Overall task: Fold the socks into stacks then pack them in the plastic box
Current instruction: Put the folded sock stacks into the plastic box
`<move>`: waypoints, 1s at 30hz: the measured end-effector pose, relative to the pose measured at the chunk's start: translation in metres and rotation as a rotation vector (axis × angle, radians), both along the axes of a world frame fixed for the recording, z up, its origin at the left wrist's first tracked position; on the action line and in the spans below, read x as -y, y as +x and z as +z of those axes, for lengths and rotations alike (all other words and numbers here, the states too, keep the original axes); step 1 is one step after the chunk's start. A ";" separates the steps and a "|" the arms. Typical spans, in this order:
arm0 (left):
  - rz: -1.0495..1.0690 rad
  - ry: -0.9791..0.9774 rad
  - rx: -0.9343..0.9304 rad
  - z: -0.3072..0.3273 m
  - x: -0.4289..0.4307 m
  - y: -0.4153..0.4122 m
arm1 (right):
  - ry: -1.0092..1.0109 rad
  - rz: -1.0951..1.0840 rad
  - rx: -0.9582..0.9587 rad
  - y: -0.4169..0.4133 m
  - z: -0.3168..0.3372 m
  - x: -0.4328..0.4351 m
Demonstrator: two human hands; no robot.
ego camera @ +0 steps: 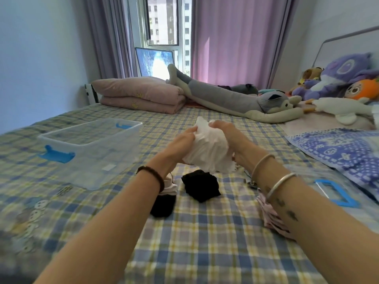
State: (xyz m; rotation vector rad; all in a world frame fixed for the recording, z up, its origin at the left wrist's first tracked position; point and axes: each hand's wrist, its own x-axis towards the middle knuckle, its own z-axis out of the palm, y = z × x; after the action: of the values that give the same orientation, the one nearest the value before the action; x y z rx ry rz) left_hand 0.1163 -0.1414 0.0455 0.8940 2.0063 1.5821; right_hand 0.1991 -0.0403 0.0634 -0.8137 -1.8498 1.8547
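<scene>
Socks (209, 150), a white bundle, are held up over the near middle of the plaid bed (205, 242); the clear plastic box (96, 160) stands open to the left, nothing visible inside. Left hand (182, 142) and right hand (227, 133) grip the bundle from either side, fingers (190, 133) curled into the cloth. Just nearer, a folded black sock (202, 185) lies on the bed. Soft, light and floppy, I judge: best gripped round the whole fold so it holds together
</scene>
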 end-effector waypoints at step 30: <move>0.499 -0.427 -0.013 0.077 0.098 -0.289 | -0.412 0.244 0.224 -0.301 0.058 0.097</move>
State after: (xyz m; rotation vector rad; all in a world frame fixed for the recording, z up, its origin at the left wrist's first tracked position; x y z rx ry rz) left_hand -0.1731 -0.2394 0.1230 0.2514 2.5755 1.2780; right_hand -0.1015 -0.1372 0.1212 -1.0014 -1.7839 2.4399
